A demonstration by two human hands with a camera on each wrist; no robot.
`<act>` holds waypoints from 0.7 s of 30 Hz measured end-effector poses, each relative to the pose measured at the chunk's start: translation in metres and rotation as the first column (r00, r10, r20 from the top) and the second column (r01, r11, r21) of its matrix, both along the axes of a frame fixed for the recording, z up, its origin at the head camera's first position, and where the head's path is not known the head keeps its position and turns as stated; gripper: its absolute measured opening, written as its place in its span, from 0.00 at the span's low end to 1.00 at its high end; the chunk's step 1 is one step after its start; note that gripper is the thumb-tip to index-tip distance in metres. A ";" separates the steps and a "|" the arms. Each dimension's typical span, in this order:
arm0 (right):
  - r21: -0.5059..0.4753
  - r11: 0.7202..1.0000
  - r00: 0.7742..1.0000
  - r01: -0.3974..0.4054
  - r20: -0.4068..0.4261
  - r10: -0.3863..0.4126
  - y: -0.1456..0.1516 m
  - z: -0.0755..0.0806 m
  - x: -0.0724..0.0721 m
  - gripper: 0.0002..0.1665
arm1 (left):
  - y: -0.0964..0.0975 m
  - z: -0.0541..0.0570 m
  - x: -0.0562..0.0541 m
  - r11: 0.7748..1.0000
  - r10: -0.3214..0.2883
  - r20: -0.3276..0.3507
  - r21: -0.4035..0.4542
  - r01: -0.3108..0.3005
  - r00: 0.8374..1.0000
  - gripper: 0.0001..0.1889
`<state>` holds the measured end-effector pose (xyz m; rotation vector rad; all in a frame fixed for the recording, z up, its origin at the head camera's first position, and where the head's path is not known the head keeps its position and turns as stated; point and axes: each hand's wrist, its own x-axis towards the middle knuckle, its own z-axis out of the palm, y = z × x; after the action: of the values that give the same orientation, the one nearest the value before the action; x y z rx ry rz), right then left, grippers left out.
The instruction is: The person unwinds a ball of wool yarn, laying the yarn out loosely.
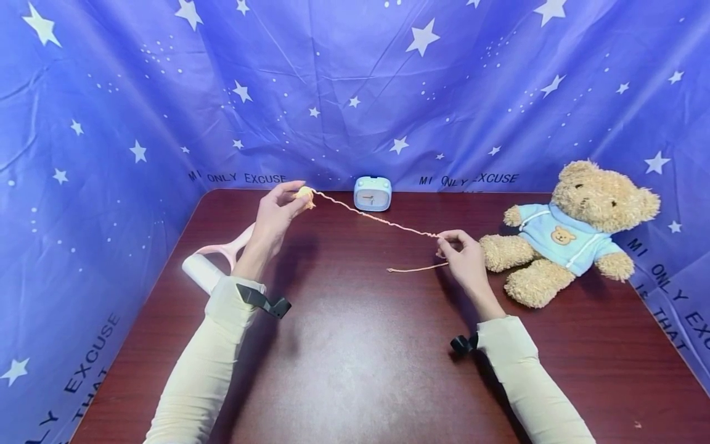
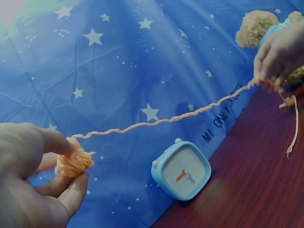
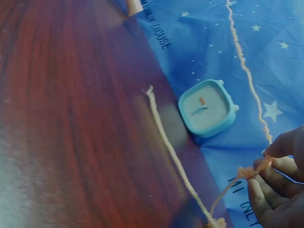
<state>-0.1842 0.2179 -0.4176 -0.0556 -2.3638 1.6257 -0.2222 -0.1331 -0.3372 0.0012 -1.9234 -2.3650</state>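
The left hand (image 1: 272,217) is pinching a round, peach yarn ball (image 2: 73,165), the right hand (image 1: 466,259) its kinked strand (image 2: 175,118); likely soft, light, best gripped around the winding.

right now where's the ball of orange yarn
In the head view, the ball of orange yarn is in the left hand, left of the blue clock.

Head camera's up high, looking forward and down, widest of all; left wrist view's close, tilted, left hand (image 2: 21,187) lower left; right wrist's close too, right hand (image 3: 286,190) lower right; both share the clock (image 2: 181,170), right of centre.
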 end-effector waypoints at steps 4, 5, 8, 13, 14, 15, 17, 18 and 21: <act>0.096 0.995 1.000 -0.022 0.005 0.021 -0.002 -0.008 0.001 0.10 | 0.002 0.002 0.001 0.999 0.004 0.026 -0.036 -0.003 1.000 0.11; 0.113 0.993 1.000 -0.025 0.012 0.024 -0.002 -0.009 0.001 0.10 | 0.002 0.002 0.001 0.999 0.000 0.030 -0.037 0.001 1.000 0.10; 0.159 0.987 0.999 -0.028 0.022 0.025 -0.005 -0.010 0.003 0.10 | 0.001 0.002 0.002 0.999 -0.042 0.020 -0.020 0.042 0.999 0.10; 0.181 0.983 0.999 -0.035 0.015 0.033 -0.014 -0.007 0.003 0.10 | 0.001 0.001 0.004 0.992 -0.112 -0.023 -0.068 0.110 0.993 0.10; 0.178 0.983 0.999 -0.041 0.009 0.040 -0.017 -0.006 0.003 0.10 | 0.001 0.001 0.004 0.989 -0.115 -0.031 -0.100 0.111 0.993 0.11; 0.173 0.984 0.999 -0.048 0.002 0.048 -0.020 -0.004 0.003 0.10 | 0.001 0.001 0.004 0.985 -0.119 -0.036 -0.129 0.113 0.992 0.11; 0.157 0.985 0.997 -0.067 -0.017 0.070 -0.028 0.001 0.002 0.10 | 0.002 0.001 0.005 0.977 -0.121 -0.041 -0.179 0.112 0.992 0.13; 0.149 0.986 0.996 -0.078 -0.024 0.082 -0.033 0.003 0.001 0.10 | 0.003 0.002 0.005 0.975 -0.125 -0.041 -0.192 0.115 0.991 0.14; 0.116 0.986 0.991 -0.118 -0.054 0.125 -0.048 0.009 -0.002 0.11 | 0.005 0.003 0.006 0.974 -0.141 -0.035 -0.181 0.133 0.989 0.16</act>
<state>-0.1863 0.1701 -0.4086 0.1615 -2.4500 1.5194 -0.2163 -0.1279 -0.3344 -0.2048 -2.1708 -2.2400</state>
